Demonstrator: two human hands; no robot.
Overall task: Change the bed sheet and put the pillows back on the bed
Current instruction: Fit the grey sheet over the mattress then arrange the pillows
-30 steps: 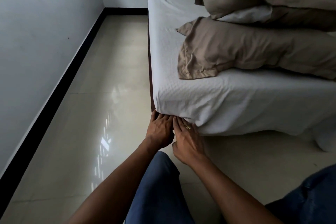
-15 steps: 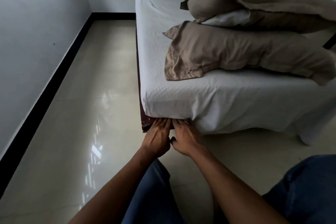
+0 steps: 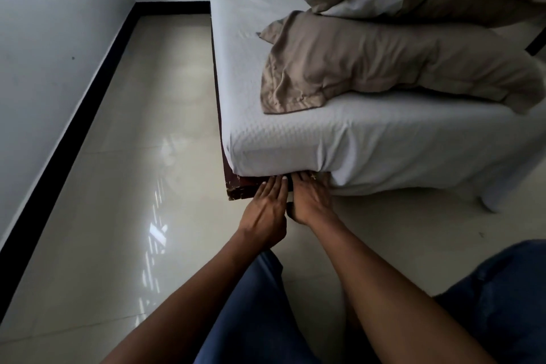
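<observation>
Okay, corner: I've got the white sheet pulled tight over the near corner of the bed, its hem going in under the mattress right where my hands are.
Just changed: the dark wooden frame shows bare at that corner. A second ago the sheet hung down over it, and half a second ago only a sliver peeked out.
Meaning: I read this corner's tuck as nearly done, with the cloth going in rather than slipping out.
Left hand: flat, fingers straight and pressed together, tips at the sheet's lower edge over the frame.
Right hand: just beside the left, fingers straight and close. The tips are hidden under the hem, so I can't tell how deep they reach.
Grip: nothing pinched, both hands are pushing.
Loose part: to the right the sheet sags below the mattress line and trails toward the floor at the far end.
Pillows: two tan pillows lie stacked on the bed behind the corner, same as before.
View: shifted a little, and the upper pillow is now cut off at the top.
Next, my guess: work rightwards along the hem.
</observation>
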